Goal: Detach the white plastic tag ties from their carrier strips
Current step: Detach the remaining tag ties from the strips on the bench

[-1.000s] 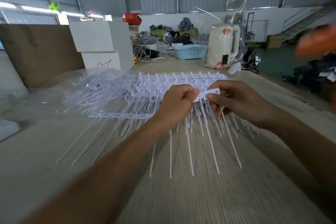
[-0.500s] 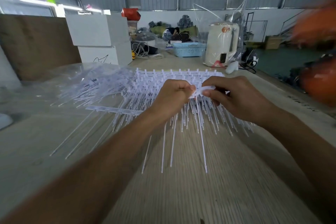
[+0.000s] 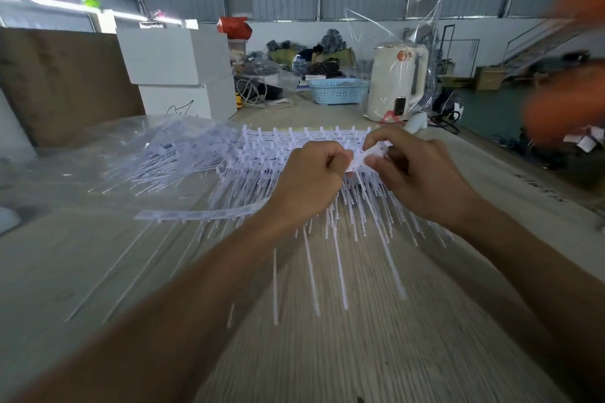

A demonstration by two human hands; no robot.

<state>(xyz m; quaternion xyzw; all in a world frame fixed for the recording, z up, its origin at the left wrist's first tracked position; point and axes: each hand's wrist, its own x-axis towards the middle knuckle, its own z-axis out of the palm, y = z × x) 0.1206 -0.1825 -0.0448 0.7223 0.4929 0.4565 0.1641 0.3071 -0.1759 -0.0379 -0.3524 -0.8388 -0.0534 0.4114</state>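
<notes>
Noted left hand (image 3: 307, 180) curled tight, gripping a white carrier strip (image 3: 355, 161) above the table (image 3: 409, 337). Noted right hand (image 3: 415, 170) pinching the same strip's other end between thumb and fingers. Observed tag ties (image 3: 337, 258) hanging from it; further strips (image 3: 281, 154) heaped behind, just beyond both hands.

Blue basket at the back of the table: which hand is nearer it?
Left. The blue basket sits beyond both hands; the left hand lies almost straight below it in the head view, the right hand further off to the side.
</notes>
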